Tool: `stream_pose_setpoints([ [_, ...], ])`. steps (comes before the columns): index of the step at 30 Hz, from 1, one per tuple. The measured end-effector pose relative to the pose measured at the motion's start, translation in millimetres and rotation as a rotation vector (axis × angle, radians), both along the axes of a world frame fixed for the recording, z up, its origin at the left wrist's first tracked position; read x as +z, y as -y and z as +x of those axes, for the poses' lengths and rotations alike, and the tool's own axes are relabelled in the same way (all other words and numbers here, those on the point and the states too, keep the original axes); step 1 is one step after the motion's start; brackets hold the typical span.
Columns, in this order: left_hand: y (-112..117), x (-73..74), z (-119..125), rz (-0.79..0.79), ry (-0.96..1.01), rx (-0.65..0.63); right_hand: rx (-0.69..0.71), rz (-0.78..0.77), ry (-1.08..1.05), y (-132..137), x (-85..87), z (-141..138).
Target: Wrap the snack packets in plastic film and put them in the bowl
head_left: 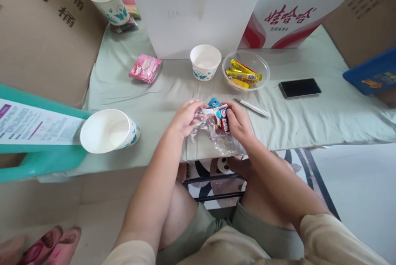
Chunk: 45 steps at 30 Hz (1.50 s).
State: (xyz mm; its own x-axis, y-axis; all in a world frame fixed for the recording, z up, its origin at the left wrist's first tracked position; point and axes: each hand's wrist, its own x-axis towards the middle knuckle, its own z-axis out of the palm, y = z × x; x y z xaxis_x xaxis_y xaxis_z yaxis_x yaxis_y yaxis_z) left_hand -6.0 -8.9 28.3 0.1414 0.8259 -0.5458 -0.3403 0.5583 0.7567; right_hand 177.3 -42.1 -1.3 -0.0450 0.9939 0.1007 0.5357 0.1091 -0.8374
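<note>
My left hand (pixel 185 117) pinches the edge of a clear plastic bag (pixel 216 135) at the table's front edge. My right hand (pixel 236 122) is closed on a small red-and-white snack packet (pixel 223 119) at the bag's mouth; a blue packet (pixel 214 102) peeks out behind it. Both hands sit close together over the pale green tablecloth (pixel 309 116).
A white pen (pixel 252 108), a black phone (pixel 299 88), a clear bowl (pixel 246 71) of yellow candy bars, an upright paper cup (pixel 205 62), a pink snack packet (pixel 145 68), and a tipped paper cup (pixel 108 130) lie around. Cardboard boxes (pixel 40 29) ring the table.
</note>
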Motion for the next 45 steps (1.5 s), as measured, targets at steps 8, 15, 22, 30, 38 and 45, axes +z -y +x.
stream_pose_setpoints([
  [8,3,-0.8,-6,0.068,0.126,0.018,0.039,-0.087,-0.211,-2,-1.3,-7],
  [15,-2,5.9,-27,0.046,0.127,0.052,-0.070,-0.031,-0.399,-5,2.5,21],
  [22,-6,6.5,-26,0.056,0.105,0.025,-0.175,0.365,0.434,-88,95.8,74],
  [30,-9,7.6,-25,0.041,0.090,0.022,-0.090,-0.012,0.741,-151,121.4,76],
  [38,-14,9.0,-25,0.008,0.101,0.021,0.031,0.162,0.784,-136,131.3,63],
  [45,-10,7.4,-28,0.059,0.097,-0.062,-0.064,0.054,0.885,-153,127.1,54],
])
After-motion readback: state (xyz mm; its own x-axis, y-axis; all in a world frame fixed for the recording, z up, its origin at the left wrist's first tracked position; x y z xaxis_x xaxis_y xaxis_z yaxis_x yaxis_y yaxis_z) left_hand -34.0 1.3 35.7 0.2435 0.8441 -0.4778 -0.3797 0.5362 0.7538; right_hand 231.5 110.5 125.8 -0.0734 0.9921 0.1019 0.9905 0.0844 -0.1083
